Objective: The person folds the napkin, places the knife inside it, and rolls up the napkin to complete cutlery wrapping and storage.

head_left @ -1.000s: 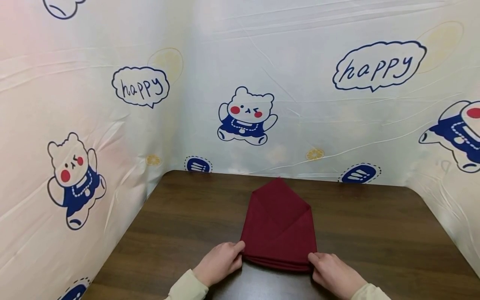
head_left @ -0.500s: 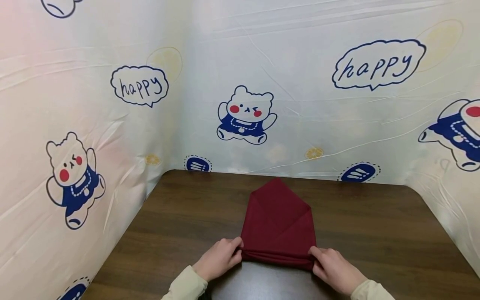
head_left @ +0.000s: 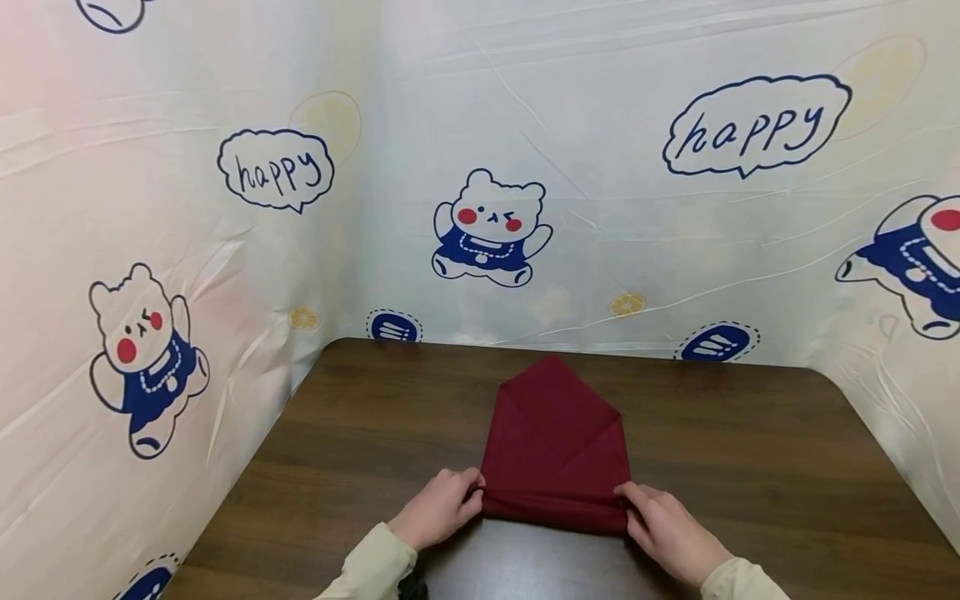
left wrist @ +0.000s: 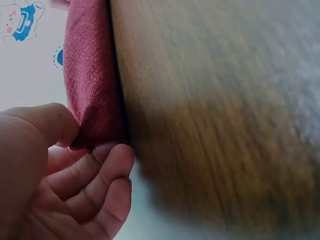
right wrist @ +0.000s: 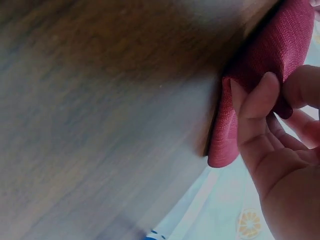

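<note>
A dark red cloth, folded into a shape with a pointed far end, lies on the brown wooden table. Its near edge is turned up into a thick roll across the width. At the roll's left end my left hand pinches the fabric between thumb and fingers. My right hand pinches the opposite end the same way. In the left wrist view the cloth's rolled edge runs away from the fingertips. The right wrist view has the cloth's corner caught between thumb and fingers.
A pale curtain printed with bears and "happy" bubbles hangs behind the table and along both sides. The table's far edge lies just beyond the cloth's tip. A small dark object shows beside the left sleeve.
Both hands have moved slightly away from me, turning the cloth's near edge up and over into a thicker roll. The far point of the cloth has stayed in place.
</note>
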Demonstrator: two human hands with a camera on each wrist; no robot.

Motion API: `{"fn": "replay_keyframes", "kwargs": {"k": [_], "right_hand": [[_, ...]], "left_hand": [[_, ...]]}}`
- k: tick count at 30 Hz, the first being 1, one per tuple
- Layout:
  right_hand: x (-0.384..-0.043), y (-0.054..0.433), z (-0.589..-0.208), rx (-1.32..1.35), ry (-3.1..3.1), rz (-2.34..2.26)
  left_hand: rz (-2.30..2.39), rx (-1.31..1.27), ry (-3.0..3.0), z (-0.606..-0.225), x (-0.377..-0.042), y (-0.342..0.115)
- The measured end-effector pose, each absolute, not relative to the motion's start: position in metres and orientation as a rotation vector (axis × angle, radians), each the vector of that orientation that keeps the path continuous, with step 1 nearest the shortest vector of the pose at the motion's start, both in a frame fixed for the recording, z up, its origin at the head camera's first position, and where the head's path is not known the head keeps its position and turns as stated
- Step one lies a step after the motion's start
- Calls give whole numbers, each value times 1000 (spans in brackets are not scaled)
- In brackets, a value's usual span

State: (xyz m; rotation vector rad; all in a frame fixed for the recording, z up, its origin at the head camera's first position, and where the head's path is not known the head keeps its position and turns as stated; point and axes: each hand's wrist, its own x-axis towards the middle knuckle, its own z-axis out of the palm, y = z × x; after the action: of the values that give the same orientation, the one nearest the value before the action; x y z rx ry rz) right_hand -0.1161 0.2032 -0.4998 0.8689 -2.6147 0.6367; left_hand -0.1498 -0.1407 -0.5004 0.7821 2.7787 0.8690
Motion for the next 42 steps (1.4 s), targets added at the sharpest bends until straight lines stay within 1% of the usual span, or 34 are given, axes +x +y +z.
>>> {"fn": "replay_keyframes", "kwargs": {"k": [13, 23, 32, 37, 42], "right_hand": [[-118, 199, -503, 813, -2725, 601], [-117, 196, -505, 758, -2690, 357], [-116, 193, -505, 666, -2739, 357], [-119, 194, -506, 679, -2730, 405], [-122, 195, -509, 785, -2633, 377]], "left_hand": [[790, 735, 2832, -501, -151, -138], [828, 688, 2791, -497, -150, -137], [787, 670, 2837, -499, -151, -136], [777, 636, 2820, -497, -151, -135], [780, 620, 2815, -498, -152, -134]]}}
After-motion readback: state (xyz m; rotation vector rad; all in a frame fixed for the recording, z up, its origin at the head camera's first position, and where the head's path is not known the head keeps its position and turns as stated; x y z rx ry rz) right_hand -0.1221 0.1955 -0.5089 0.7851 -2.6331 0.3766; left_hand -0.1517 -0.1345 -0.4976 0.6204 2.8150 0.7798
